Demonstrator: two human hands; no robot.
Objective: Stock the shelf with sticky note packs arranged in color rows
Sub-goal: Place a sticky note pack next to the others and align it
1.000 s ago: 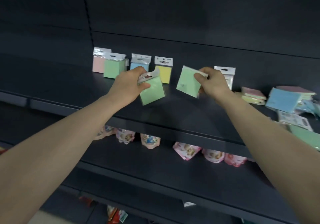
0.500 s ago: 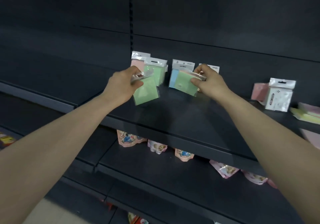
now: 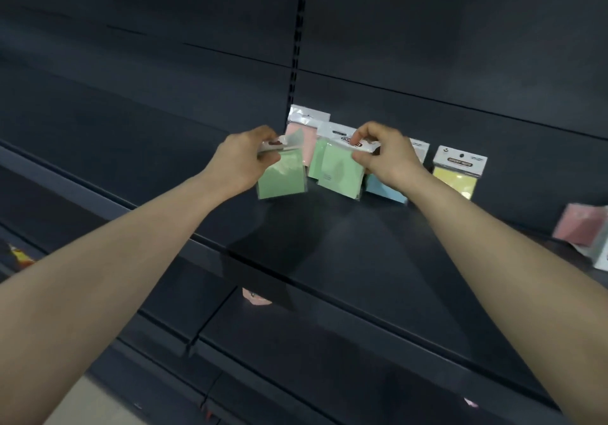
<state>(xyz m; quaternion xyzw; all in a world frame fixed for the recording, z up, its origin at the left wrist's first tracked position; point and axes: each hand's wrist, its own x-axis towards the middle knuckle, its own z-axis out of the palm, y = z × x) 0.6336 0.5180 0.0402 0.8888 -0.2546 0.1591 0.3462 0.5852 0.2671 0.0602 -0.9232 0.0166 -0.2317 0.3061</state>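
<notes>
Currently two green sticky note packs are in hand over the back part of the dark shelf point(image 3: 362, 253). The first green pack point(image 3: 283, 177) hangs from the left hand point(image 3: 246, 161), whose thumb and curled fingers pinch its white header card. The second green pack point(image 3: 342, 176) hangs just beside it to the right, with the right hand point(image 3: 385, 154) pinching its header between thumb and fingertips in the same way. Both packs hang roughly upright with their lower edges close to the shelf surface; contact with the surface cannot be judged. Directly behind them a row stands against the back panel point(image 3: 427, 46): a pink pack point(image 3: 307, 138) at the left end, then a standing green pack point(image 3: 316, 161) partly hidden by the held ones, a blue pack point(image 3: 385, 191) mostly covered by the right hand, and a yellow pack point(image 3: 455, 179) in full view. Well apart, at the right edge of the frame, a loose pink pack point(image 3: 580, 227) lies tilted and blurred. Below the shelf lip, a small pink item point(image 3: 256, 296) shows on the lower level, too indistinct to identify.
</notes>
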